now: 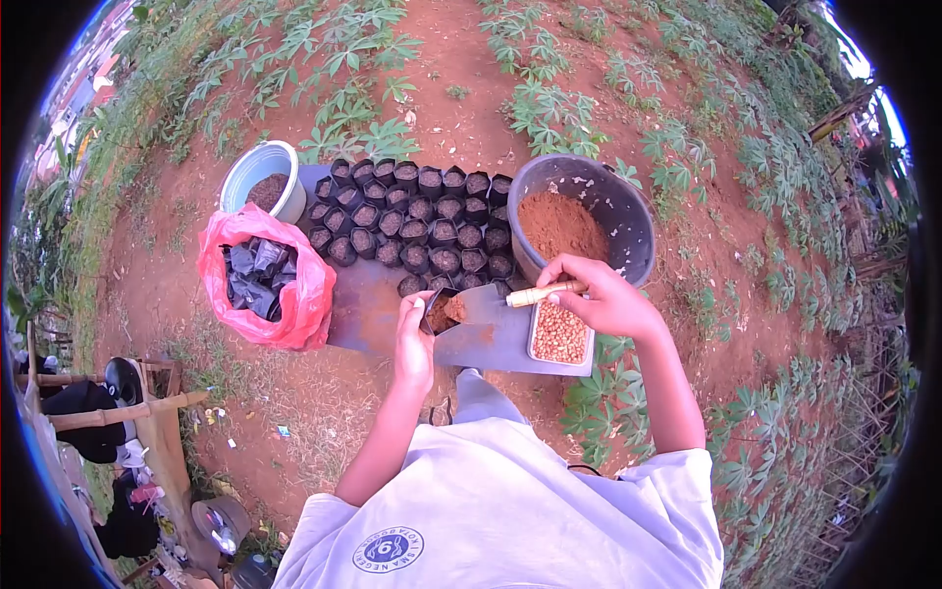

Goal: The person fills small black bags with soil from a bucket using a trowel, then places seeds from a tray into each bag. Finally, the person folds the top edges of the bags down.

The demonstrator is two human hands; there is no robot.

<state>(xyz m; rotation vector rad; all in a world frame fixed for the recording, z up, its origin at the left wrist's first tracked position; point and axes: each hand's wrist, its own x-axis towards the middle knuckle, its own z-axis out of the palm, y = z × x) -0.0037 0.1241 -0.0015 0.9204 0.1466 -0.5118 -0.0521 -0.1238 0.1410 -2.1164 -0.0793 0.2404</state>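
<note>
Nearest the camera, the left hand was curled around a small black grow bag, fingers wrapped about its mouth and holding it open and upright. At the bag's rim rested the blade of a trowel carrying a little red soil, its pale wooden handle pinched between thumb and fingers of the right hand. Just below that hand sat a shallow tray full of pale seeds. Behind it stood a large dark bucket, partly filled with red-brown soil. Rows of filled black bags stood packed together on a grey sheet. To the left, a pale blue bucket held dark soil, and a pink plastic sack lay open, stuffed with empty black bags.
</note>
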